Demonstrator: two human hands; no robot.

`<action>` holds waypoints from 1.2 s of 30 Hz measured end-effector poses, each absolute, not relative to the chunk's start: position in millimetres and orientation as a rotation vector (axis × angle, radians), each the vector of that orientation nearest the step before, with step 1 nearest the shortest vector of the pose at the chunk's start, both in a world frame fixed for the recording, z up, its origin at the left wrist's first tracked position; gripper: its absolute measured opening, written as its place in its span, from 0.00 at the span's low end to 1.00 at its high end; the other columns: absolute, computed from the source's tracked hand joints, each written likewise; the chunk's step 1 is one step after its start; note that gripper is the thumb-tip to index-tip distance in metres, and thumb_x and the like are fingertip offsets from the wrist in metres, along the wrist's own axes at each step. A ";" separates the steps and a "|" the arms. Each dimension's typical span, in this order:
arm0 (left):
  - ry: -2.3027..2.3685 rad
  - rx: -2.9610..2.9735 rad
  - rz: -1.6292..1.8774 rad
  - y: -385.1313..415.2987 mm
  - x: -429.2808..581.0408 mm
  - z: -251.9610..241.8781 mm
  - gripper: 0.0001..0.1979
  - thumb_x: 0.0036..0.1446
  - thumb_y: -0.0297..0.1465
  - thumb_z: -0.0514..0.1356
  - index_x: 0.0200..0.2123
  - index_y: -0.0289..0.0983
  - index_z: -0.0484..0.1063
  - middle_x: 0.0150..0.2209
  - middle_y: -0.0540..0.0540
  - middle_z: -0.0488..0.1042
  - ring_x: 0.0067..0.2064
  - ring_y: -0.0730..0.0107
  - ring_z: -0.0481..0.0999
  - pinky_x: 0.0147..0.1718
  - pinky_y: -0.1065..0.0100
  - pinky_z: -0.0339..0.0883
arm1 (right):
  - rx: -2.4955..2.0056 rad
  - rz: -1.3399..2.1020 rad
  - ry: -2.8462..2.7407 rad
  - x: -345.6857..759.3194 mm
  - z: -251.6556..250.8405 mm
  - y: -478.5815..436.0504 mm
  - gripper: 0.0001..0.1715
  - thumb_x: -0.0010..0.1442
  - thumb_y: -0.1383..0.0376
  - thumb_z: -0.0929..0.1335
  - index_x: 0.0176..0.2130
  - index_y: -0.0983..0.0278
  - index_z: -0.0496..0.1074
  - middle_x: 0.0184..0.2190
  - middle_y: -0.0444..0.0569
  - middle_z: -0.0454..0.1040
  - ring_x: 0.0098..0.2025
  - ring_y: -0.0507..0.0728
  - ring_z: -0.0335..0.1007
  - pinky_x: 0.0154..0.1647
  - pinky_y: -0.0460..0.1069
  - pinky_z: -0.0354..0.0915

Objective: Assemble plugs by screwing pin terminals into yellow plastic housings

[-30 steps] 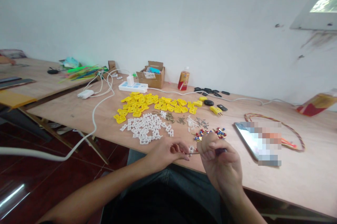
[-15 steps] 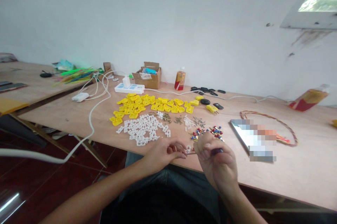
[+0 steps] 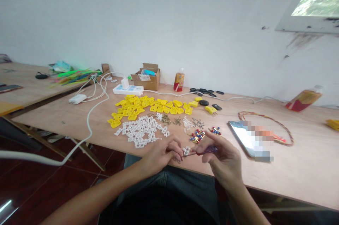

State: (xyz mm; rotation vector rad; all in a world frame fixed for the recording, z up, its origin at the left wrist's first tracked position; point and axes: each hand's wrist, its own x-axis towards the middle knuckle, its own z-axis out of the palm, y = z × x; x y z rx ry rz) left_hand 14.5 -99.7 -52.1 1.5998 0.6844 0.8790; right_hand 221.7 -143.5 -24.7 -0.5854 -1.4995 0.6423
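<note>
My right hand grips a small screwdriver with a dark handle, its shaft pointing left. Its tip meets my left hand, whose fingers are pinched on a tiny part that I cannot make out. Both hands hover at the near edge of the wooden table. A small white plastic piece lies on the table just behind the shaft. Beyond them lie a pile of white plastic pieces, a spread of yellow plug shells, small metal screws and red and blue crimp terminals.
A phone lies right of my hands, with a loop of twisted wire behind it. At the back stand a power strip, a cardboard box, a bottle and black parts. A white cable hangs off the left edge.
My right hand has lowered and turned, so the screwdriver lies flatter toward the left hand. The camera has drifted right; the hands stay at the table edge.
</note>
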 end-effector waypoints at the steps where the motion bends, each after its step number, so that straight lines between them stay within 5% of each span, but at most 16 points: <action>1: 0.671 1.597 0.889 -99.5 14.4 -52.2 0.08 0.58 0.21 0.61 0.39 0.38 0.72 0.31 0.50 0.83 0.33 0.68 0.83 0.38 0.69 0.74 | -0.558 0.689 -1.491 222.4 -25.5 -143.9 0.26 0.65 0.66 0.77 0.59 0.48 0.76 0.32 0.43 0.85 0.31 0.56 0.83 0.29 0.49 0.79; 6: 0.615 1.502 0.892 -96.3 14.9 -54.4 0.06 0.58 0.22 0.62 0.38 0.37 0.73 0.31 0.49 0.83 0.34 0.67 0.84 0.39 0.68 0.74 | -0.509 0.837 -1.482 226.1 -32.7 -145.7 0.06 0.73 0.63 0.71 0.49 0.52 0.74 0.47 0.48 0.86 0.45 0.57 0.86 0.41 0.50 0.80; 9: 0.619 1.421 0.891 -91.8 15.1 -56.3 0.06 0.57 0.24 0.65 0.37 0.37 0.73 0.31 0.48 0.83 0.35 0.67 0.83 0.39 0.68 0.74 | -0.555 0.786 -1.469 228.3 -38.2 -140.9 0.09 0.75 0.65 0.67 0.51 0.53 0.76 0.55 0.50 0.81 0.53 0.59 0.82 0.50 0.54 0.79; 13: 0.643 1.387 0.852 -87.4 14.6 -56.5 0.10 0.53 0.25 0.68 0.39 0.37 0.74 0.32 0.49 0.82 0.34 0.67 0.83 0.39 0.68 0.74 | -0.612 0.682 -1.448 227.8 -40.5 -132.9 0.15 0.77 0.63 0.64 0.56 0.52 0.77 0.45 0.50 0.79 0.44 0.58 0.81 0.46 0.55 0.79; 17: 0.677 1.439 0.824 -87.2 14.1 -54.1 0.10 0.54 0.27 0.70 0.39 0.37 0.74 0.34 0.48 0.82 0.37 0.65 0.83 0.42 0.66 0.74 | -0.663 0.605 -1.505 223.7 -36.2 -133.5 0.17 0.72 0.55 0.71 0.58 0.52 0.78 0.50 0.52 0.76 0.47 0.60 0.80 0.45 0.55 0.80; 20: 0.668 1.446 0.827 -86.9 13.9 -53.2 0.10 0.55 0.27 0.69 0.40 0.37 0.75 0.35 0.48 0.83 0.38 0.65 0.83 0.44 0.66 0.74 | -0.671 0.489 -1.515 222.5 -32.3 -136.7 0.17 0.63 0.61 0.79 0.52 0.51 0.82 0.43 0.47 0.76 0.41 0.56 0.79 0.39 0.50 0.79; 22: 0.639 1.421 0.828 -86.1 13.5 -53.4 0.09 0.54 0.25 0.69 0.39 0.36 0.75 0.34 0.48 0.83 0.37 0.66 0.83 0.43 0.67 0.74 | -0.672 0.498 -1.509 224.0 -32.0 -137.9 0.18 0.66 0.65 0.76 0.54 0.48 0.81 0.38 0.45 0.79 0.37 0.53 0.80 0.36 0.48 0.79; 26: 0.600 1.389 0.802 -84.7 12.3 -54.4 0.09 0.54 0.24 0.69 0.38 0.36 0.75 0.33 0.48 0.83 0.35 0.68 0.83 0.40 0.69 0.73 | -0.629 0.686 -1.515 229.7 -35.3 -137.3 0.20 0.76 0.66 0.67 0.61 0.46 0.76 0.48 0.48 0.84 0.46 0.55 0.83 0.43 0.51 0.81; 29: 0.599 1.378 0.797 -84.3 11.8 -55.2 0.08 0.54 0.24 0.69 0.37 0.36 0.76 0.33 0.47 0.84 0.36 0.68 0.83 0.40 0.69 0.73 | -0.572 0.730 -1.493 232.3 -34.9 -135.5 0.14 0.73 0.62 0.71 0.56 0.50 0.80 0.53 0.50 0.80 0.55 0.59 0.80 0.49 0.54 0.82; 33: 0.606 1.348 0.798 -83.5 11.6 -56.4 0.09 0.52 0.25 0.71 0.37 0.35 0.77 0.34 0.46 0.84 0.36 0.67 0.84 0.40 0.69 0.73 | -0.565 0.614 -1.459 235.7 -33.4 -133.3 0.13 0.65 0.67 0.77 0.48 0.51 0.83 0.41 0.45 0.80 0.42 0.53 0.81 0.40 0.47 0.80; 36: 0.587 1.330 0.783 -83.3 11.1 -56.5 0.08 0.53 0.26 0.71 0.37 0.35 0.77 0.34 0.45 0.85 0.36 0.67 0.84 0.40 0.69 0.73 | -0.617 0.639 -1.461 237.6 -35.1 -133.3 0.18 0.73 0.68 0.70 0.56 0.49 0.80 0.44 0.46 0.84 0.43 0.54 0.83 0.44 0.50 0.81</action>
